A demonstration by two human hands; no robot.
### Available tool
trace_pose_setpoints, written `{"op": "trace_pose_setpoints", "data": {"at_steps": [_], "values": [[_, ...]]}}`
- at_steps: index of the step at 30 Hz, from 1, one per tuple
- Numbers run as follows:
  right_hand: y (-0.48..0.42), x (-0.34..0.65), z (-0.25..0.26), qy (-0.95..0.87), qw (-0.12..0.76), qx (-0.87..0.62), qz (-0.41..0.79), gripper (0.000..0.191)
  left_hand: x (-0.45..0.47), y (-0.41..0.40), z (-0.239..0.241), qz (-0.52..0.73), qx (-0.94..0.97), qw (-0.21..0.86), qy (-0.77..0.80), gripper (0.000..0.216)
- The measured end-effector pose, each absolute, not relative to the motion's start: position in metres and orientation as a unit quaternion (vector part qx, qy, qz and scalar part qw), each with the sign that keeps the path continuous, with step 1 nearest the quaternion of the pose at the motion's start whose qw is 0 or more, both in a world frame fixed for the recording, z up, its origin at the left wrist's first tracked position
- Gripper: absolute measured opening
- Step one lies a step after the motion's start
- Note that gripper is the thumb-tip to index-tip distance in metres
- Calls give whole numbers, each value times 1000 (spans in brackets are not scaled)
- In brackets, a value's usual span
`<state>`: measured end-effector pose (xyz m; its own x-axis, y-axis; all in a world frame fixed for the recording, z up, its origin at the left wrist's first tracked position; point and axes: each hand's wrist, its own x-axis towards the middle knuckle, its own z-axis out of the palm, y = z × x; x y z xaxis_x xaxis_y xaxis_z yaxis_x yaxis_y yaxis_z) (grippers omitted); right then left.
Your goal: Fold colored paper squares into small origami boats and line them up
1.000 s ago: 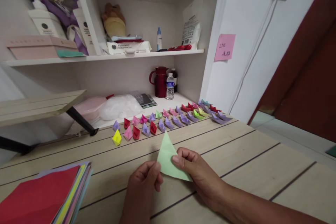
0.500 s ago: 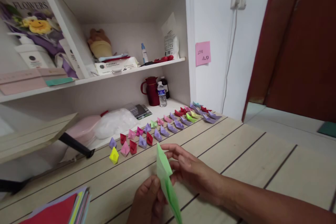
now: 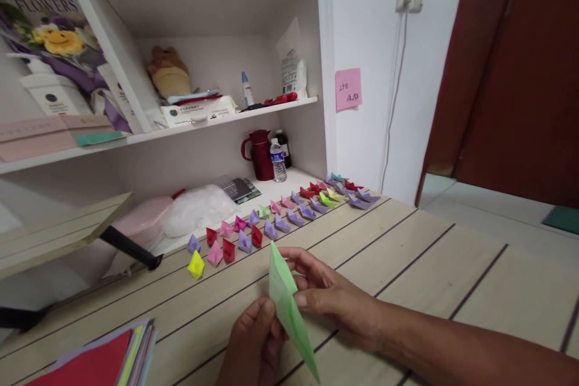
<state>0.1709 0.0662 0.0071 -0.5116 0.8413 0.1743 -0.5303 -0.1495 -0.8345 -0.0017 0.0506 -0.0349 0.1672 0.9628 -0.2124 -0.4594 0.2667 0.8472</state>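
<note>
A light green sheet of folded paper (image 3: pixel 286 301) stands tilted above the table, its pointed tip up and its layers slightly parted along the right side. My left hand (image 3: pixel 260 335) pinches its left edge between thumb and fingers. On the other side, my right hand (image 3: pixel 332 295) has its thumb against the fold, with fingers curled behind the paper and partly hidden by it. Beyond both hands, small folded paper boats line the table's far side in two rows, among them a yellow boat (image 3: pixel 196 265) and a red boat (image 3: pixel 228 249).
A stack of coloured paper (image 3: pixel 85 362) lies at the front left of the slatted table (image 3: pixel 407 265). Behind stand a red jug (image 3: pixel 261 157), a water bottle (image 3: pixel 278 163) and a clear plastic bag (image 3: pixel 199 211). A small raised stand (image 3: pixel 67 229) is at the left.
My right thumb has come down onto the fold of the green paper, where before it was raised away from it. The left hand keeps its pinch.
</note>
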Motion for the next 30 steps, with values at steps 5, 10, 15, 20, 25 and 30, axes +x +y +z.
{"op": "trace_pose_setpoints", "data": {"at_steps": [5, 10, 15, 20, 25, 30], "values": [[66, 173, 6, -476, 466, -141, 732, 83, -1, 53, -33, 525, 322, 687, 386, 52], [64, 172, 10, -468, 471, -179, 726, 72, 0, 50, -27, 510, 318, 689, 405, 49], [63, 168, 11, -454, 486, -177, 726, 66, 0, 47, -21, 505, 311, 689, 418, 49], [64, 168, 10, -466, 486, -176, 718, 46, 2, 47, -18, 501, 315, 684, 427, 50], [63, 167, 10, -480, 483, -211, 701, 42, 6, 43, -14, 486, 336, 672, 446, 51], [64, 163, 8, -469, 485, -271, 686, 40, 9, 43, -16, 496, 391, 636, 444, 51]]}}
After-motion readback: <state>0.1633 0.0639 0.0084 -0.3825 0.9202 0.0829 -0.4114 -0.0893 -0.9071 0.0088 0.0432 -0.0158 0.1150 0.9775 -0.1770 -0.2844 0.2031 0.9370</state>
